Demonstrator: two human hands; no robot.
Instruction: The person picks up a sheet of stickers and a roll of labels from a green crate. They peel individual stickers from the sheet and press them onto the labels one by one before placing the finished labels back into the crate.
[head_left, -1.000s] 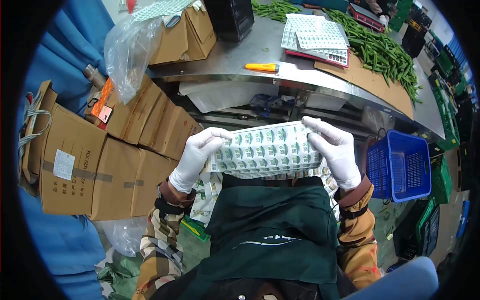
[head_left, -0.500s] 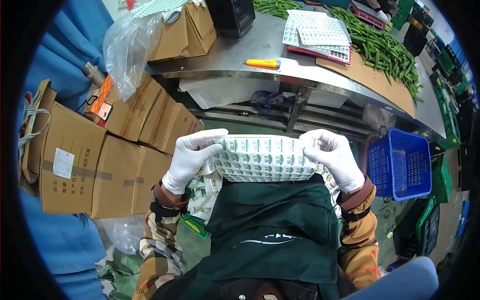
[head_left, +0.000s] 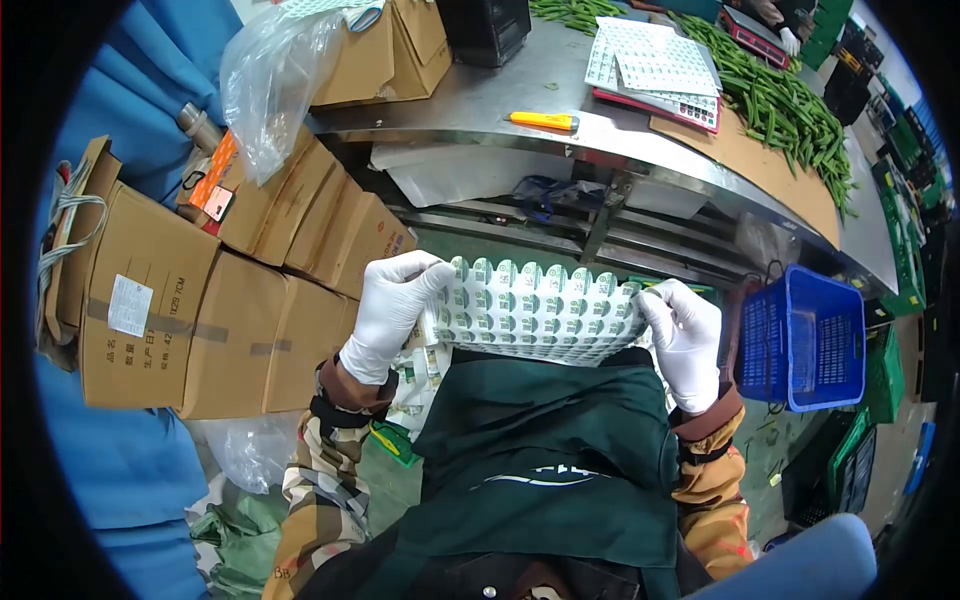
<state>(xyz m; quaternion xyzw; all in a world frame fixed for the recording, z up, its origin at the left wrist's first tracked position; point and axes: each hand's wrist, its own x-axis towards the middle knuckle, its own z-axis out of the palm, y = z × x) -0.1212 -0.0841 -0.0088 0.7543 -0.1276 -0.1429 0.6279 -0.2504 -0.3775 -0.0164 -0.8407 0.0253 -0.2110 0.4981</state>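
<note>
A sheet of round green-and-white stickers (head_left: pixel 540 310) stretches between my two white-gloved hands, above the dark green apron (head_left: pixel 545 430) on my lap. My left hand (head_left: pixel 388 308) pinches its upper left corner between thumb and fingers. At the opposite end, my right hand (head_left: pixel 685 335) is closed on the upper right corner. Along the far edge the round sticker tops stand out in a scalloped row. More printed sticker pieces (head_left: pixel 415 385) lie below my left hand, partly hidden by the sheet and my arm.
Ahead is a metal table (head_left: pixel 430 120) with a yellow cutter (head_left: pixel 543 120), a red scale (head_left: pixel 710 115) under sticker sheets (head_left: pixel 650 60), and green beans (head_left: pixel 790 120). Cardboard boxes (head_left: pixel 145 300) are stacked at left. A blue basket (head_left: pixel 825 340) stands at right. Another person's gloved hand (head_left: pixel 790 42) shows far off.
The sheet's far edge has gone from straight to scalloped, with round sticker tops now standing out. Both hands still grip its ends; my right hand has shifted slightly lower. The view has tilted a little.
</note>
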